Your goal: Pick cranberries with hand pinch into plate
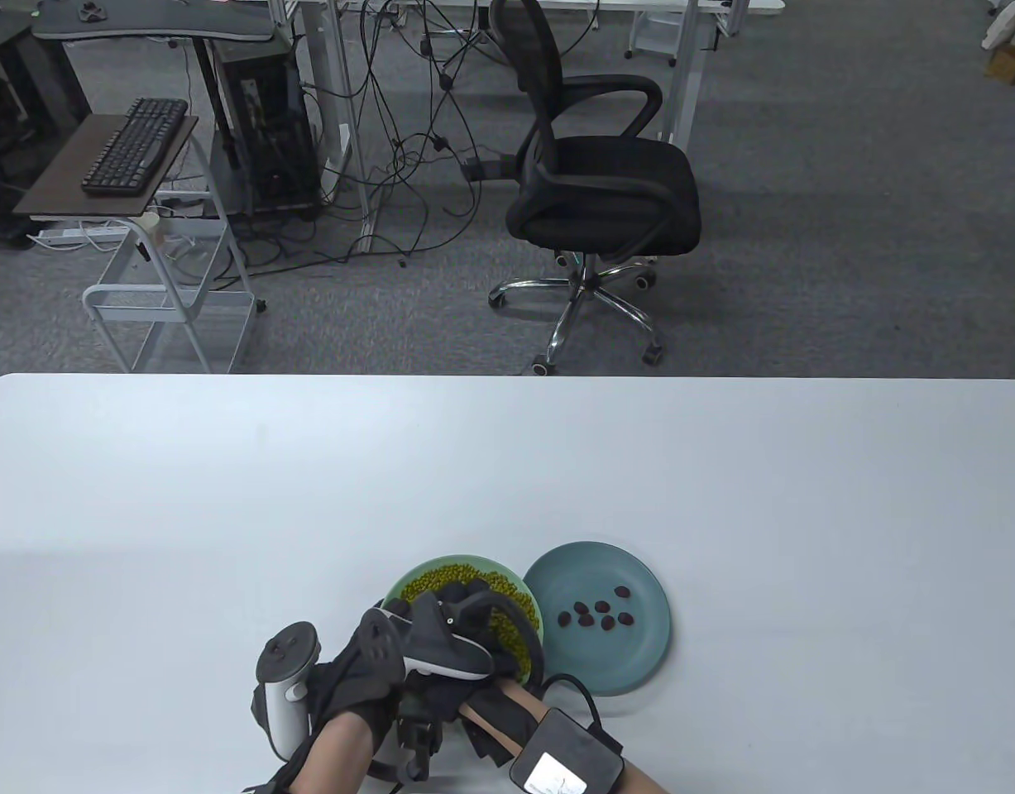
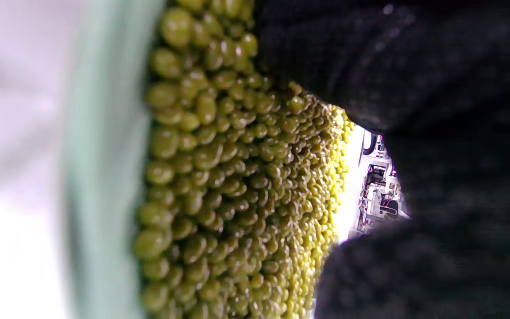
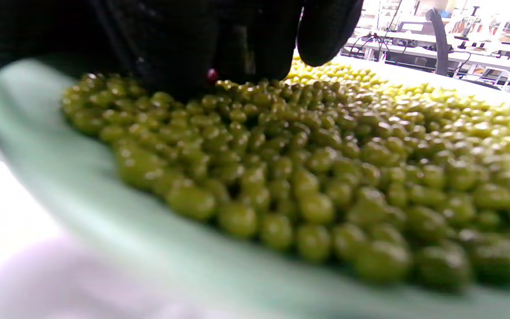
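Note:
A light green plate [image 1: 408, 581] heaped with green beans [image 1: 462, 579] sits next to a teal plate [image 1: 639, 653] that holds several dark cranberries [image 1: 594, 616]. My right hand [image 1: 467, 608] reaches over the beans. In the right wrist view its fingertips [image 3: 237, 53] touch the beans [image 3: 317, 177] at a small red cranberry [image 3: 211, 75]; one finger [image 3: 326, 31] stands apart and lifted. My left hand [image 1: 354, 662] lies at the green plate's near-left rim, its fingers hidden under the right hand. The left wrist view shows beans [image 2: 237, 186] and black glove [image 2: 436, 88].
The white table [image 1: 226, 513] stretches far and wide around the two plates. A sensor box [image 1: 567, 754] and cable sit on my right forearm. An office chair [image 1: 602, 190] and a cart [image 1: 168, 306] stand on the floor beyond the far edge.

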A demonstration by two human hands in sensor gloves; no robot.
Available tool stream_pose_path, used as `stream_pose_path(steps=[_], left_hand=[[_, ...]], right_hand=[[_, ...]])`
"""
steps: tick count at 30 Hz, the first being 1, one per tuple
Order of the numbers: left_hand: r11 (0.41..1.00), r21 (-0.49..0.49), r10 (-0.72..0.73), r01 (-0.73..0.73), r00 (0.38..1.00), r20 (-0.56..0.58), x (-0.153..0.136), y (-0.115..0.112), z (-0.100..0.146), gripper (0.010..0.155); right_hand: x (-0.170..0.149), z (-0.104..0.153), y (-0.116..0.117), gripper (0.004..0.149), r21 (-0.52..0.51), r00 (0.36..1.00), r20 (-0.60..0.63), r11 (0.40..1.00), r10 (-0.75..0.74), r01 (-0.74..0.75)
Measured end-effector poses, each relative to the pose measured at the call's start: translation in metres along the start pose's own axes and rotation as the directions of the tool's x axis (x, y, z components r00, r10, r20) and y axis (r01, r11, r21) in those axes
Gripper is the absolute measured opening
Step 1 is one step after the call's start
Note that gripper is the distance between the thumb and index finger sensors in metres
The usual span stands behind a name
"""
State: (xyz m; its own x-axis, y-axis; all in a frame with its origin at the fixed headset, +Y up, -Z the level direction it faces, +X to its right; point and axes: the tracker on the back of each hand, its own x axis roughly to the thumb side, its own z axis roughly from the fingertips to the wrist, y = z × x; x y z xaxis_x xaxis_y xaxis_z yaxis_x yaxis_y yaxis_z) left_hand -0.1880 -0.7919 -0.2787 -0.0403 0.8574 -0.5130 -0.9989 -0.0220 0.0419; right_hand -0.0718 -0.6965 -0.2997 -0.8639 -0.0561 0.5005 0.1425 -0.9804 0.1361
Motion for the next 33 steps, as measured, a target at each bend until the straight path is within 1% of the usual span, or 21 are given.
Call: stream_pose_path(steps=[2, 18, 25, 30, 33], left_hand=[[1.000, -0.002, -0.001, 0.001, 1.000, 0.003, 0.000, 0.000, 0.000, 0.049], [1.000, -0.006, 0.005, -0.005, 1.000, 0.011, 0.001, 0.001, 0.000, 0.049], [1.000, -0.007, 0.007, -0.007, 1.000, 0.012, 0.001, 0.001, 0.000, 0.048], [1.000, -0.007, 0.007, -0.007, 1.000, 0.012, 0.001, 0.001, 0.000, 0.048], [1.000, -0.007, 0.007, -0.007, 1.000, 0.012, 0.001, 0.001, 0.000, 0.048]], right_hand=[[-0.001, 0.000, 0.000, 0.049, 0.009, 1.000, 0.003, 1.000, -0.017, 0.017], [-0.005, 0.000, 0.001, 0.050, -0.012, 0.997, 0.003, 0.997, -0.075, 0.075], [-0.011, 0.004, -0.002, 0.049, -0.044, 0.994, -0.011, 0.993, -0.112, 0.112], [-0.017, 0.009, -0.006, 0.049, -0.085, 0.992, -0.029, 0.989, -0.121, 0.118], [-0.025, 0.013, -0.009, 0.050, -0.107, 0.987, -0.042, 0.983, -0.153, 0.148]])
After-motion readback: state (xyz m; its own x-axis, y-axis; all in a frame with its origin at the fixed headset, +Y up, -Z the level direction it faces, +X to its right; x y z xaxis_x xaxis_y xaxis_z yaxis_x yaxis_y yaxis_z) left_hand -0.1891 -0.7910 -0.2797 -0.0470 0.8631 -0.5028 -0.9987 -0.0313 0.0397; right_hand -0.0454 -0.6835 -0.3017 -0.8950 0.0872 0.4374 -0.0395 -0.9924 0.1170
